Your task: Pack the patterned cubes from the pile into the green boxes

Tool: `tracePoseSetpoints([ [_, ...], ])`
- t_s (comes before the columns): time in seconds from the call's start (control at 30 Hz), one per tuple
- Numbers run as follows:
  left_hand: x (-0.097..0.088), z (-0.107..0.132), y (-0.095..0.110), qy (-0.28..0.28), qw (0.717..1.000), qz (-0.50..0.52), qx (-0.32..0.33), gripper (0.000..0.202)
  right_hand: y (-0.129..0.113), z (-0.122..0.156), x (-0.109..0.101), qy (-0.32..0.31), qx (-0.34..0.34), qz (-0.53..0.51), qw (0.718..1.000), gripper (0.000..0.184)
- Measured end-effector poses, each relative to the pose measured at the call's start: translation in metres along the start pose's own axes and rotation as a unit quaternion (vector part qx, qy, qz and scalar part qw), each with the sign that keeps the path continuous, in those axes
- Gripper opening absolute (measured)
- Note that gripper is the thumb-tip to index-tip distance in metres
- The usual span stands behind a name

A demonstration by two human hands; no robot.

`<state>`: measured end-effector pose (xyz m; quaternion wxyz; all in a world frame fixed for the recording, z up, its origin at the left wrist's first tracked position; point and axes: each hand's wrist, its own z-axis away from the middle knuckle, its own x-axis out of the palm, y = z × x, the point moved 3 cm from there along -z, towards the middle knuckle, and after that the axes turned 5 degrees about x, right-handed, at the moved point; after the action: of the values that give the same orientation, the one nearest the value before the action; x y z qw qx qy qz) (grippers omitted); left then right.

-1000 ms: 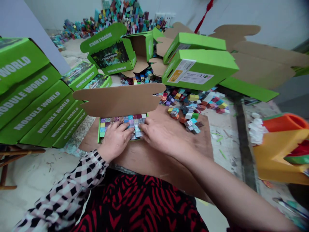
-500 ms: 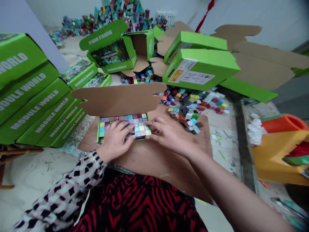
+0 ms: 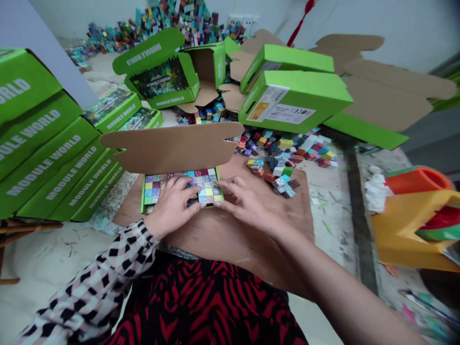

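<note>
An open green box (image 3: pixel 143 194) lies on a brown board (image 3: pixel 230 230), its cardboard lid (image 3: pixel 172 146) standing up behind it. Inside is a flat layer of small coloured cubes (image 3: pixel 206 184). My left hand (image 3: pixel 172 206) lies on the cubes with fingers stretched out over the middle of the layer. My right hand (image 3: pixel 247 201) rests at the box's right edge, fingertips spread and touching the cubes near the front right corner. Neither hand holds anything.
Loose coloured cubes (image 3: pixel 283 163) lie right of the box. Stacked green boxes (image 3: pixel 53 153) stand at left, more open green boxes (image 3: pixel 294 100) behind. A big pile of cubes (image 3: pixel 172 19) fills the far floor. An orange and yellow plastic thing (image 3: pixel 417 215) sits at right.
My right hand slid from over the cubes to the box's right edge, uncovering the right part of the layer. My left hand stayed on the cubes.
</note>
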<state>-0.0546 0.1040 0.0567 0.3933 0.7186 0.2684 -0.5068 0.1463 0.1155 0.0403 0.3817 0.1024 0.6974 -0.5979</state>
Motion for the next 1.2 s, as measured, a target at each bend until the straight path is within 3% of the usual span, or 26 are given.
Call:
tracePoseSetpoints([
  [0.27,0.006,0.001,-0.004,0.046,0.999,0.014,-0.003,0.025,0.003,0.002,0.016,0.098,0.074,-0.019,0.992,0.053],
  [0.4,0.008,0.000,-0.003,0.048,0.999,0.003,-0.014,0.023,0.010,-0.001,0.031,0.120,0.123,-0.045,0.984,0.058],
  [0.53,0.010,0.000,-0.004,0.051,0.999,-0.009,-0.009,0.022,0.011,0.002,0.034,0.125,0.128,-0.053,0.982,0.058],
  [0.63,0.011,0.002,-0.006,0.061,0.998,-0.009,0.005,0.025,0.016,0.009,0.013,0.133,0.123,-0.006,0.983,0.054],
  [0.7,0.010,0.004,-0.004,0.079,0.997,0.000,0.022,0.028,0.027,0.016,-0.016,0.190,0.139,0.078,0.969,0.051],
  [0.8,0.003,0.009,0.008,0.153,0.987,0.014,0.047,0.025,0.055,0.028,-0.062,0.282,0.243,0.213,0.903,0.066],
  [0.9,0.000,0.015,0.032,0.198,0.972,0.055,0.112,0.031,0.088,0.034,-0.084,0.279,0.354,0.216,0.866,0.086],
  [0.97,0.006,0.019,0.050,0.180,0.963,0.108,0.171,0.038,0.102,0.036,-0.084,0.269,0.375,0.189,0.867,0.081],
  [1.07,0.022,0.023,0.068,0.106,0.955,0.164,0.221,0.034,0.105,0.040,-0.071,0.257,0.345,0.190,0.883,0.068],
  [1.2,0.042,0.023,0.074,0.006,0.959,0.202,0.198,0.026,0.087,0.054,-0.051,0.183,0.303,0.217,0.910,0.066],
])
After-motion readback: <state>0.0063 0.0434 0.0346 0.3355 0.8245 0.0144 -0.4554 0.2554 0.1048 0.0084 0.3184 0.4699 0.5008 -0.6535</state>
